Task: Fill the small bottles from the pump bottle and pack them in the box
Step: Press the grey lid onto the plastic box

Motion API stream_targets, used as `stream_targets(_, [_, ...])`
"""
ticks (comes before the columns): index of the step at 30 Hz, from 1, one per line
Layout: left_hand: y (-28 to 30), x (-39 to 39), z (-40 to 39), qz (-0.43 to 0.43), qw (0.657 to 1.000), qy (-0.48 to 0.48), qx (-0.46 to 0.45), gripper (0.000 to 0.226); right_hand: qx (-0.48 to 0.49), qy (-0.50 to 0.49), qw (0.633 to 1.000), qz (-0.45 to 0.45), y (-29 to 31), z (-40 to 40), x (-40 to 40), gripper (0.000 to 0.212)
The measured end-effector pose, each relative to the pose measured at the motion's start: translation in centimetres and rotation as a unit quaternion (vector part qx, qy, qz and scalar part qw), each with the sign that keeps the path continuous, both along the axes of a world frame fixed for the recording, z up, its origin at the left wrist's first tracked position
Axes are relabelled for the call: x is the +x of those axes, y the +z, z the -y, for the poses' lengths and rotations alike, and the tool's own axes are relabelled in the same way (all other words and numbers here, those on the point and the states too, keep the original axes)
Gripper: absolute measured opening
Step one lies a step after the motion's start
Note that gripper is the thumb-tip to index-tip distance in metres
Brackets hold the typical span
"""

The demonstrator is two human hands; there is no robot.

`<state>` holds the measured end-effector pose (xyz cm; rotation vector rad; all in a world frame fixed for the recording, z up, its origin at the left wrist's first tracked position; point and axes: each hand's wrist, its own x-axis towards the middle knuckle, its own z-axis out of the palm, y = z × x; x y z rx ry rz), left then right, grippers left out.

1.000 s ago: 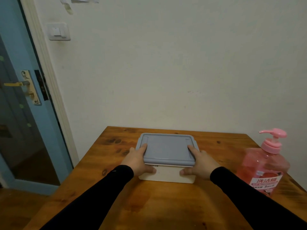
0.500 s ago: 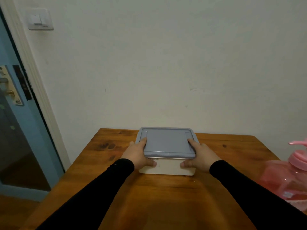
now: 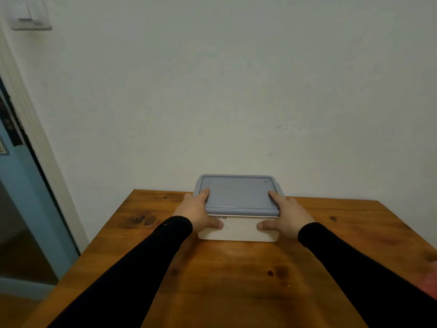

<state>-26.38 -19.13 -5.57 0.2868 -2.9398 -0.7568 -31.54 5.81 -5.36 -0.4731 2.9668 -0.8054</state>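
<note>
Because the box (image 3: 237, 229) is a rigid plastic container, white in the body and capped by a grey-blue lid (image 3: 238, 194), it is judged to be stiff and smooth-sided, probably light unless already packed; its contents cannot be seen. It is set toward the far edge of the desk (image 3: 236, 275), close to the wall. A hold is best taken at the two short ends, where the lid's rim overhangs and gives the fingers a ledge. That hold is what is seen: the left hand (image 3: 197, 213) is clamped on the left end and the right hand (image 3: 287, 215) on the right end, each thumb pressed against the front wall and the fingers laid along the lid's edge. Both forearms, in black sleeves, are stretched forward and roughly symmetrical, wrists low near the desk.
</note>
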Motion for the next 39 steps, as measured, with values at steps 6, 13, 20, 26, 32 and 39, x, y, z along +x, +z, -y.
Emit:
stream_targets(6, [0.1,-2.8,0.8,0.005,1.0,0.0,-0.003,0.114,0.005,-0.004,1.0,-0.012,-0.3,0.8,-2.5,0.102])
stream_targets(13, [0.2,-4.7,1.1,0.001,1.0,-0.006,-0.006,0.11,0.007,-0.005,1.0,-0.015,-0.2,1.3,-4.3,0.1])
stream_targets(20, [0.0,-5.9,1.4,-0.005,1.0,-0.008,-0.001,0.111,0.009,-0.004,1.0,-0.009,0.0,1.5,-5.4,0.099])
stream_targets(26, [0.0,-6.6,1.9,0.007,1.0,-0.009,0.003,0.117,0.016,0.0,1.0,-0.007,0.0,1.7,-6.1,0.101])
stream_targets(32, [0.6,-5.7,1.1,0.02,0.999,0.017,-0.03,0.109,0.029,-0.021,0.999,-0.007,0.1,2.1,-5.4,0.103])
stream_targets(39, [3.5,-2.5,0.5,-0.005,0.996,0.027,-0.088,0.092,0.017,-0.031,0.999,-0.024,2.3,1.0,-2.1,0.102])
